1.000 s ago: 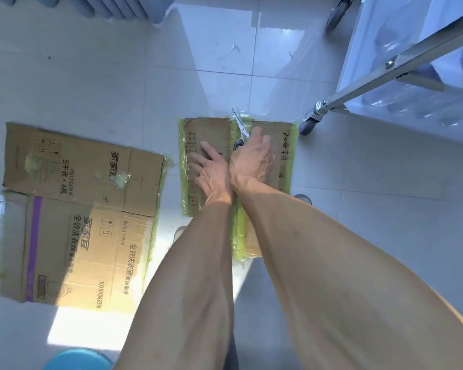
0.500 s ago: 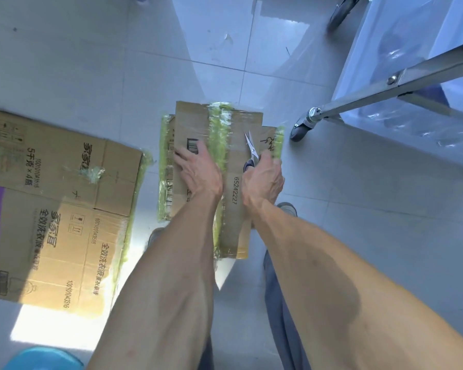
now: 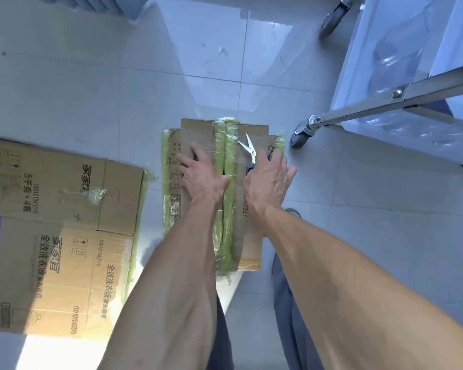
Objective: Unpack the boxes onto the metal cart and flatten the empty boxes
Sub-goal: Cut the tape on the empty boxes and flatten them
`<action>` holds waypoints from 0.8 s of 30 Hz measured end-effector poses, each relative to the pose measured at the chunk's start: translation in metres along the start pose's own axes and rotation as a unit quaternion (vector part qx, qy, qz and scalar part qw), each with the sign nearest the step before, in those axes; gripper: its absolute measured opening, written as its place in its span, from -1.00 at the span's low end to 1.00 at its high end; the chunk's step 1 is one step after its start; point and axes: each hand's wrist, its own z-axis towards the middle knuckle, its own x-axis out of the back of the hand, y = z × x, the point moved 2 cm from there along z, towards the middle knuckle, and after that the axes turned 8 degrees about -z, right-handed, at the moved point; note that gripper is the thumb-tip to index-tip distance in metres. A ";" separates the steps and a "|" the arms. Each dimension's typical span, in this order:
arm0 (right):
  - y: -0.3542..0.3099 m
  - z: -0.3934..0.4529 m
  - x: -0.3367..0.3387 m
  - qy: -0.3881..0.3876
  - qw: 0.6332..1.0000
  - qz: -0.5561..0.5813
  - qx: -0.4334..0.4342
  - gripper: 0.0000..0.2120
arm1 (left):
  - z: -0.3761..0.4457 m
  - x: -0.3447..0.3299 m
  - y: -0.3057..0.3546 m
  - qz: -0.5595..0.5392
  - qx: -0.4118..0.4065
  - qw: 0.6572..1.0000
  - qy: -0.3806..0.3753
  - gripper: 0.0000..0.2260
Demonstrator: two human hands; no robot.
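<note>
Two hands are down on the flattened cardboard box lying on the tiled floor in front of you. Your left hand lies palm down on the box's left flap, fingers straight and spread, pressing the cardboard; a strip of green-tinted tape runs lengthwise just to the right of those fingers, between your two hands. Your right hand rests on the right flap with its fingers curled round the dark handle of a pair of scissors. The silver blades stick out beyond your fingertips, slightly parted, pointing away from you and leaning towards the tape. More green tape edges the box on the far left and far right sides, beyond your outer fingers.

Well to the left of your left hand lies a second flattened box, larger, printed with Chinese characters and a purple stripe, also on the floor. Bits of clear wrap cling to its top and its right edge.

To the right of your right hand, and a little beyond it, a caster wheel of the metal cart stands on the tiles, apart from the box. The cart's steel rail runs up and to the right from that wheel, with clear plastic-wrapped goods on the shelf behind it, too blurred to name. A second wheel shows at the top of the view.
</note>
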 end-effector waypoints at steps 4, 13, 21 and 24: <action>-0.012 -0.014 0.002 0.022 0.999 0.000 -0.029 -0.70 | -0.001 0.013 -0.001 -0.038 0.012 0.999 -0.030 0.04; -0.015 -0.029 0.019 0.078 0.997 0.022 0.018 -0.77 | -0.001 0.031 -0.023 -0.096 0.027 0.993 -0.063 0.00; 0.006 -0.036 0.028 0.038 0.997 -0.005 0.063 -0.83 | -0.022 0.019 -0.022 -0.089 0.059 0.993 -0.044 0.04; 0.011 -0.034 0.036 0.018 0.998 -0.010 0.061 -0.85 | -0.031 0.014 -0.018 -0.080 0.087 0.991 -0.057 0.03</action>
